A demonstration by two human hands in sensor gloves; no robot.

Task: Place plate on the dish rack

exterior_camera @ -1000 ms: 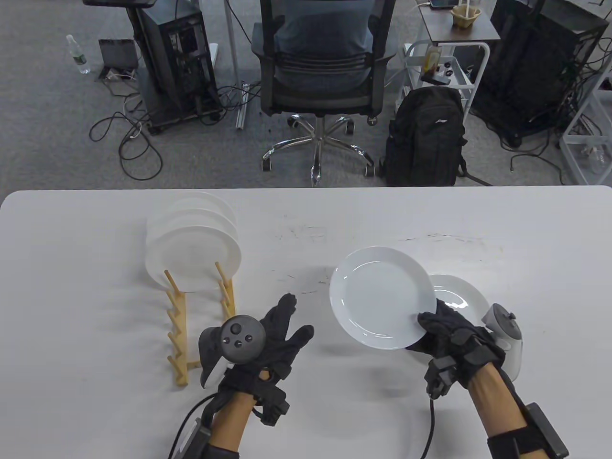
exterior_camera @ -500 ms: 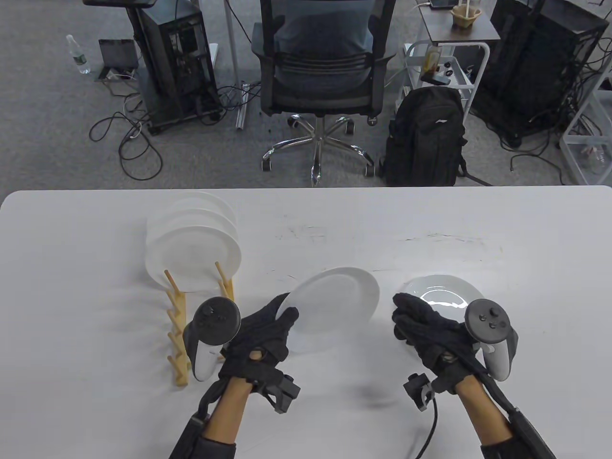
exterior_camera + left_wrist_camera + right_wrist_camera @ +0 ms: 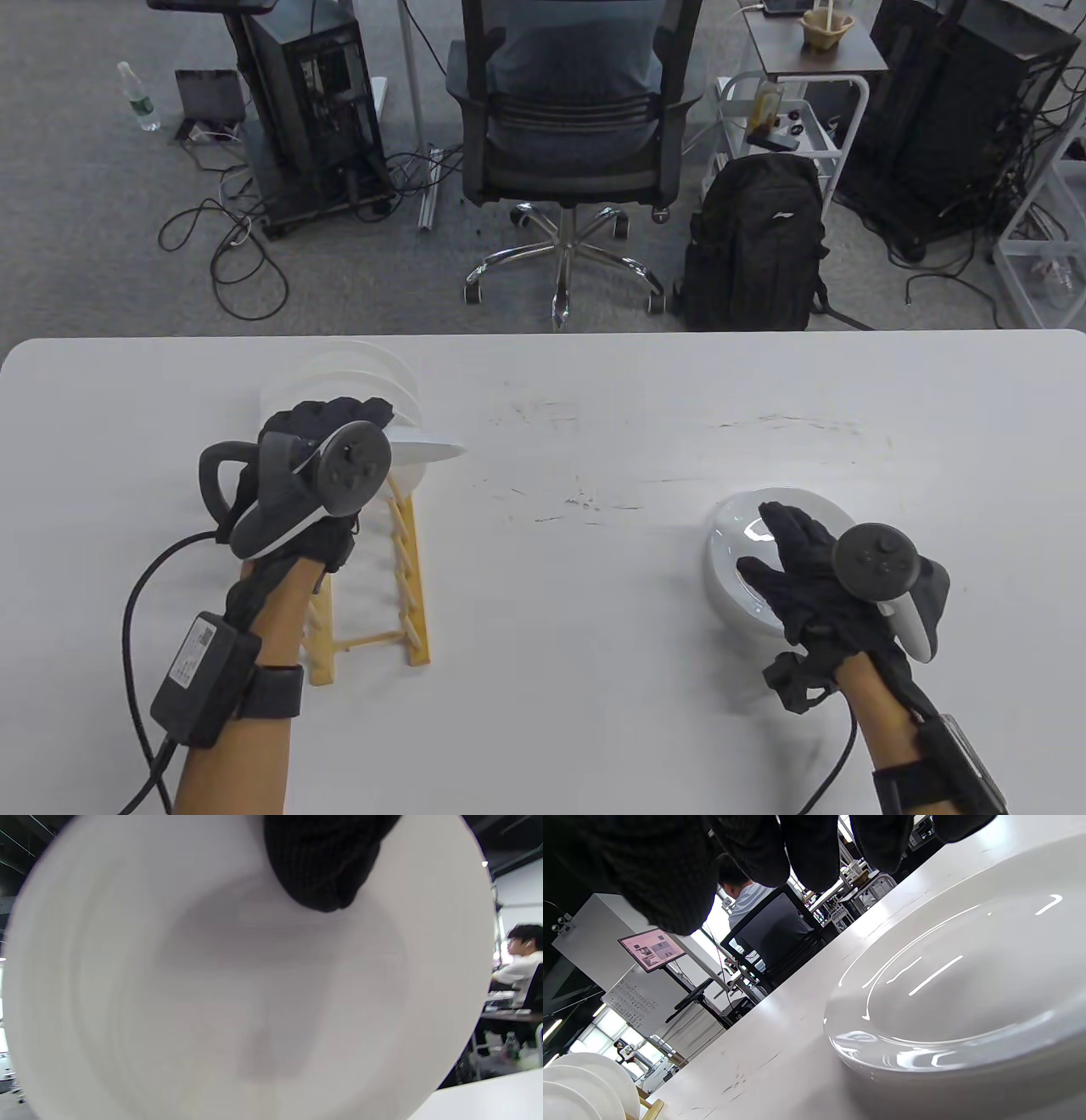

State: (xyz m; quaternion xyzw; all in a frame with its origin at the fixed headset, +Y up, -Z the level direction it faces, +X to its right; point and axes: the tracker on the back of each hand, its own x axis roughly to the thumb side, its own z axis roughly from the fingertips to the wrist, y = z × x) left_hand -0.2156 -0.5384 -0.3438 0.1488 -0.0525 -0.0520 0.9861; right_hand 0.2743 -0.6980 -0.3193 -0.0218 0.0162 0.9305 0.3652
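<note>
My left hand (image 3: 335, 424) grips a white plate (image 3: 428, 450), seen nearly edge-on, over the far end of the wooden dish rack (image 3: 409, 586). Several white plates (image 3: 377, 361) stand in the rack behind the hand. In the left wrist view the held plate (image 3: 237, 993) fills the frame with one gloved finger (image 3: 322, 866) on it. My right hand (image 3: 785, 552) is open with fingers spread over another white plate (image 3: 730, 531) lying flat on the table. The right wrist view shows that plate (image 3: 967, 984) below the fingers (image 3: 814, 853), which hang just above it.
The rack's near pegs (image 3: 314, 628) stand free of plates. The white table (image 3: 577, 594) stretches between the rack and the right plate. The racked plates also show in the right wrist view (image 3: 585, 1077). An office chair (image 3: 564, 110) and backpack (image 3: 755, 246) stand beyond the far edge.
The plate passed from my right hand to my left, which then carried it left and up over the rack. My right hand moved back over the plate on the table.
</note>
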